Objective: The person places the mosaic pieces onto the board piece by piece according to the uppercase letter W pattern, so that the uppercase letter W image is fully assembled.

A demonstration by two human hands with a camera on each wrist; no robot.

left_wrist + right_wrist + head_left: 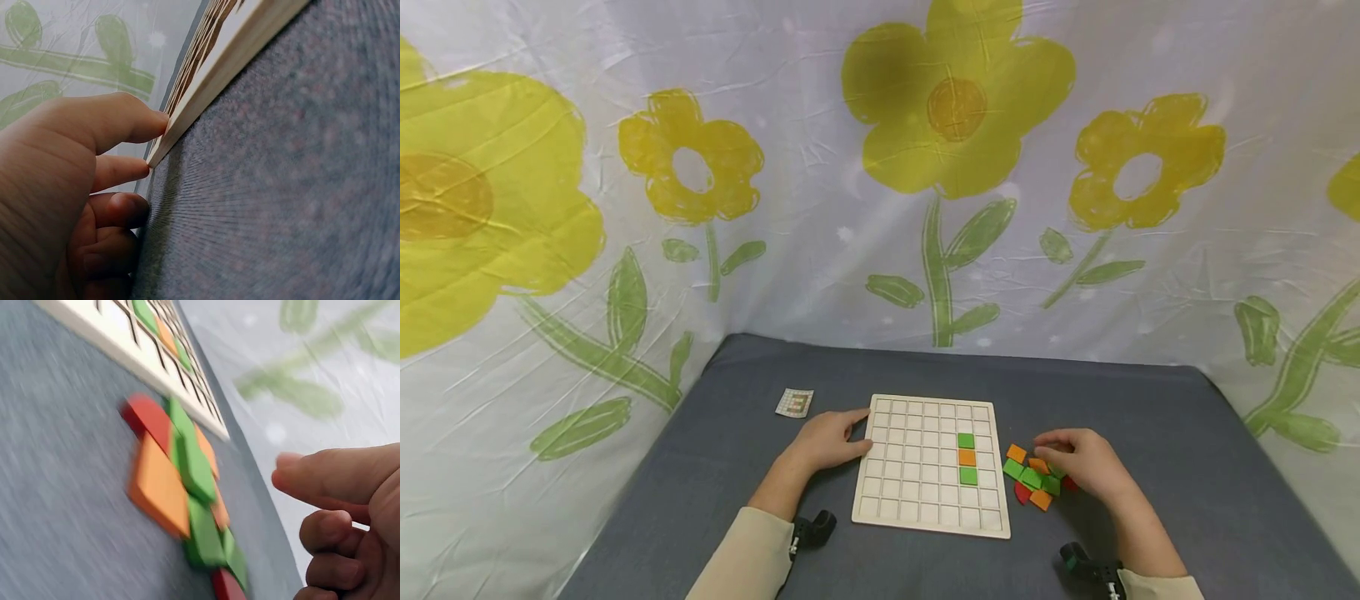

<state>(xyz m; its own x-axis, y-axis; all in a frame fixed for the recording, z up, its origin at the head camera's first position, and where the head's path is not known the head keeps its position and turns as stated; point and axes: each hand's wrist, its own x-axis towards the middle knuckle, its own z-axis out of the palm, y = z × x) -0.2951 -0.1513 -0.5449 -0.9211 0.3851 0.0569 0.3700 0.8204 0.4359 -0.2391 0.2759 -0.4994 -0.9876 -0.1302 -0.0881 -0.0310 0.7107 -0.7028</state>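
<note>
A square wooden grid board [910, 492] lies on the table. One column near its right side holds a green tile [966, 440], an orange tile [967, 457] and another green tile [968, 476]. The thumb and index finger of my left hand [829, 440] touch the board's left edge; its other fingers are bent under in the left wrist view. Right of the board is a loose pile of green tiles [197, 469], orange tiles [159, 484] and red pieces [149, 419]. Above the pile's far right side hovers my right hand [1086, 460], thumb and index finger extended, nothing visible between them.
A small card [794, 402] with a printed grid pattern lies beyond the left hand. Dark grey cloth [760, 567] covers the table. Behind and beside it hangs a white curtain [820, 250] with yellow flowers.
</note>
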